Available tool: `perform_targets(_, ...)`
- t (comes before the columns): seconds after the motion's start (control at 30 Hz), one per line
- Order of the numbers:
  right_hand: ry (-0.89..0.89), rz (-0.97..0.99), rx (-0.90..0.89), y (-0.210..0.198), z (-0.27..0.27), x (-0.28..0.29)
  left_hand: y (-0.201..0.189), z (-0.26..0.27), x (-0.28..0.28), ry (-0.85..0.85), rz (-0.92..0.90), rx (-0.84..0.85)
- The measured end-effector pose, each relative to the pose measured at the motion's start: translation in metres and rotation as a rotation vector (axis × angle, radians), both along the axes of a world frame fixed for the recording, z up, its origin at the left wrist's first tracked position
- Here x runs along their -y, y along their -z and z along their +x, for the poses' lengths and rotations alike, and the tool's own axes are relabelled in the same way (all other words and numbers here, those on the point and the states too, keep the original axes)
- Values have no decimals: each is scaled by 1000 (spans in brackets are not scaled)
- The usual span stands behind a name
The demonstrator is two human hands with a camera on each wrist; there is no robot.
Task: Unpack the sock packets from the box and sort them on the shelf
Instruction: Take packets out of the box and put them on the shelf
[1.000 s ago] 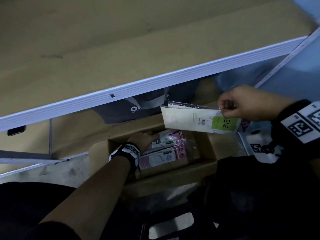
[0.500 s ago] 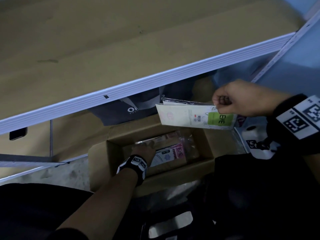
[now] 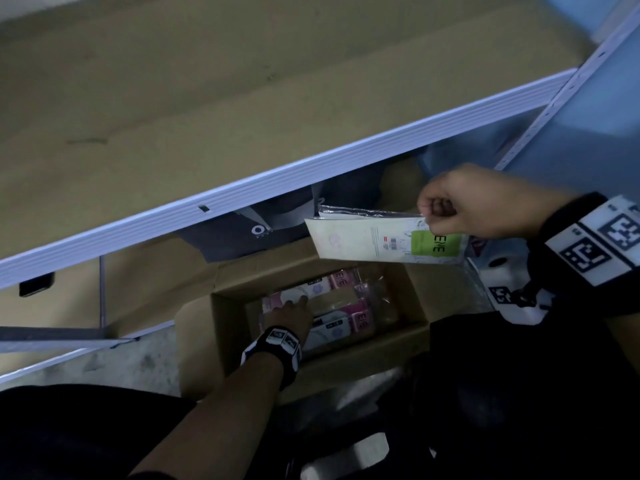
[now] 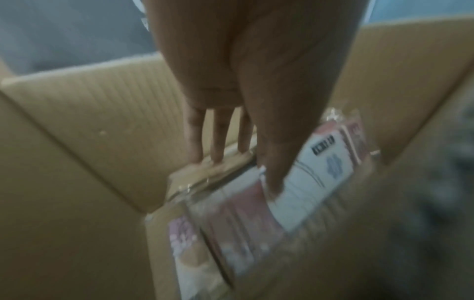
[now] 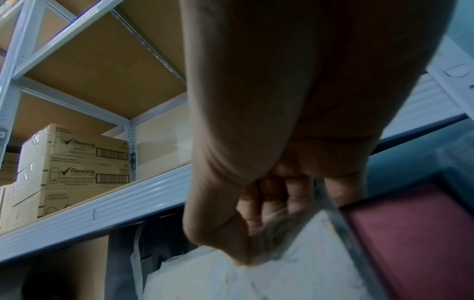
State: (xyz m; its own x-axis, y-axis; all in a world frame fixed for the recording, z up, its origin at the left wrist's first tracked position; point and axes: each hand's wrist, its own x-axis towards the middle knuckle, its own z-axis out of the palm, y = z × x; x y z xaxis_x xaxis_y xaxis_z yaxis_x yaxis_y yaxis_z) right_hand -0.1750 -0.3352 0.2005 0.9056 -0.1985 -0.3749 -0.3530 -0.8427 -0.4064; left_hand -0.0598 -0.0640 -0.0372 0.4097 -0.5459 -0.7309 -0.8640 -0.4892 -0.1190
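Note:
An open cardboard box point(image 3: 228, 327) stands on the floor under the white shelf edge point(image 3: 242, 188). It holds several pink sock packets. My left hand point(image 3: 294, 306) reaches into it; in the left wrist view the thumb presses the face of a pink-and-white packet point(image 4: 320, 172) and the fingers point(image 4: 197, 142) go behind its edge. That packet point(image 3: 318, 287) tilts up at the box's far side. My right hand point(image 3: 429, 216) pinches the corner of a white packet with a green label point(image 3: 363, 240), held level above the box. The right wrist view shows this hand point(image 5: 269, 213) curled on that packet point(image 5: 295, 263).
The brown shelf board point(image 3: 207, 98) above the box is bare. A dark bag with a white logo point(image 3: 249, 233) stands behind the box. Stacked Rexona cartons point(image 5: 77, 162) sit on a shelf. A small black object point(image 3: 36, 284) lies far left. My dark-clothed legs flank the box.
My left hand has shifted left and deeper in the box, and a pink packet now tilts up under its fingers. My right hand keeps the white packet above the box.

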Motion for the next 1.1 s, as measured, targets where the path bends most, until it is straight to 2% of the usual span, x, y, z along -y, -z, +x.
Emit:
perform_targets(0.13,-10,-7,-3,1,0,-1,-7,4,2,-45,-26,-11)
perform_targets(0.27,-15,-12,17,-2,3,-1,-21,5,6,74,-36,58)
perform_targets(0.33,-14,-13,29,-5,5,-2,-31,8,7,75,-64,70)
perform_targets(0.57,13,-21,75,-17,4,-3,-71,28,-2,58,-285,-90)
perform_targets(0.63,13,-20,84,-22,3,-7,-86,30,-7,19,-344,-148)
perform_targets(0.77,5,-26,86,-30,-2,-15,-109,26,-20,-193,-513,-284)
perform_targets(0.9,-19,-37,99,-37,-7,-25,-117,23,-32,-294,-464,-220)
perform_targets(1.1,-67,-51,127,-57,-8,-46,-136,24,-57,-277,-451,-148)
